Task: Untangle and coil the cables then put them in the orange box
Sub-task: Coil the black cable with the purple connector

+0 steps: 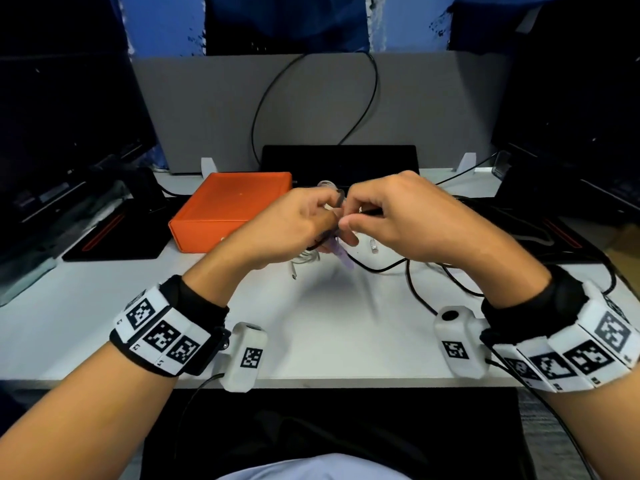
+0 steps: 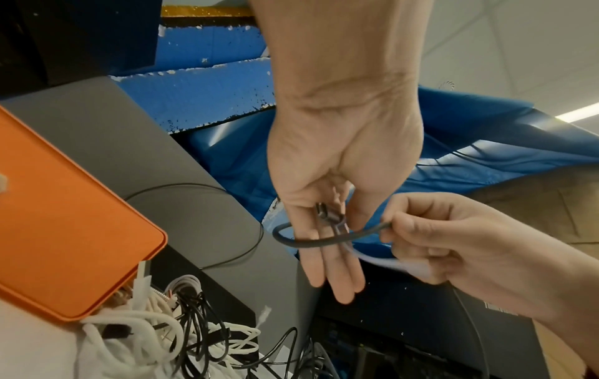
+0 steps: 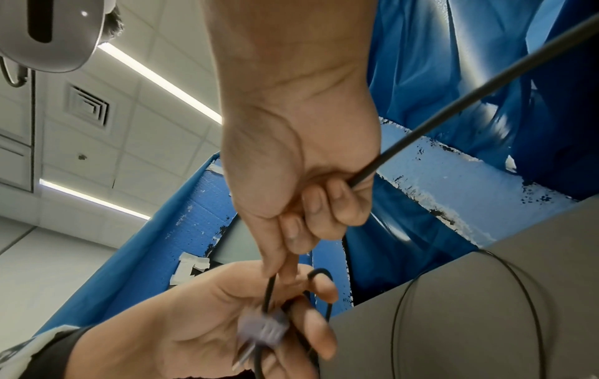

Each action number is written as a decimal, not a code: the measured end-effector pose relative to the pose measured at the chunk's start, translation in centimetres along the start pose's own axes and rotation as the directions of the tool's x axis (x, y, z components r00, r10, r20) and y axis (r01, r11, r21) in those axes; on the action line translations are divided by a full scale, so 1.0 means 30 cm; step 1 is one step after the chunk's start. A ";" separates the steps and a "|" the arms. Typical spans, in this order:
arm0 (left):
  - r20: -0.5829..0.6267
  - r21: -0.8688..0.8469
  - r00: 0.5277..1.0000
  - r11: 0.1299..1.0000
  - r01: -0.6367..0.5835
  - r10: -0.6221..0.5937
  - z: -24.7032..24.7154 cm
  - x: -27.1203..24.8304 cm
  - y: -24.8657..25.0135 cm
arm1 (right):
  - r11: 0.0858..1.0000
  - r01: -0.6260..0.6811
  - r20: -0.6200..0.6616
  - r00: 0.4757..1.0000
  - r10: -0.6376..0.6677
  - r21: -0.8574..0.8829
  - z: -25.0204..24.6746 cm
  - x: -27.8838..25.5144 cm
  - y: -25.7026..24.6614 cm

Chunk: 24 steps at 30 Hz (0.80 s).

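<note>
Both hands meet above the white desk (image 1: 311, 341), just right of the closed orange box (image 1: 235, 202). My left hand (image 1: 327, 216) holds a black cable (image 2: 311, 243) looped round its fingers, with the dark plug (image 2: 327, 212) lying against them. My right hand (image 1: 346, 220) pinches the same black cable (image 3: 269, 284) between thumb and forefinger, and its other fingers curl round the cable's long run (image 3: 421, 133). A blurred lilac connector (image 3: 262, 328) sits in the left palm. A tangle of white and black cables (image 2: 181, 333) lies on the desk below.
The black cable trails in loops over the desk's right side (image 1: 433, 271). A clear plug (image 1: 373, 244) lies under my hands. A black stand (image 1: 339, 164) and a grey partition (image 1: 207, 105) close the back; dark monitors flank both sides.
</note>
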State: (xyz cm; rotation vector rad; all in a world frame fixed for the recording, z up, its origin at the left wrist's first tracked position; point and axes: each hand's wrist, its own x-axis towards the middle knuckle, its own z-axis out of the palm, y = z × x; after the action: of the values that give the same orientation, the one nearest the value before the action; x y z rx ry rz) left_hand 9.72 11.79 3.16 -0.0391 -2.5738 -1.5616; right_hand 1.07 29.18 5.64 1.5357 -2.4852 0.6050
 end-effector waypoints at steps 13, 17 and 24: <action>0.161 -0.636 0.980 0.772 0.013 0.116 -0.044 -0.019 0.021 | 0.982 0.071 -0.442 0.897 0.015 0.177 -0.008 0.032 0.072; 0.171 -0.722 0.971 0.691 0.009 0.166 -0.046 -0.026 0.033 | 0.982 0.019 -0.439 0.896 0.066 0.186 -0.016 0.038 0.109; -0.314 -0.818 0.939 0.462 -0.342 0.138 -0.059 0.016 0.042 | 0.999 -0.022 0.314 0.949 0.034 -0.042 0.106 0.017 0.012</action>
State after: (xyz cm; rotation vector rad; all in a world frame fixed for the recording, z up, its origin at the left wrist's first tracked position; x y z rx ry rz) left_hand 9.54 10.79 5.12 -0.3101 -1.2718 -2.3843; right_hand 0.76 27.58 2.84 1.7024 -2.7328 0.3335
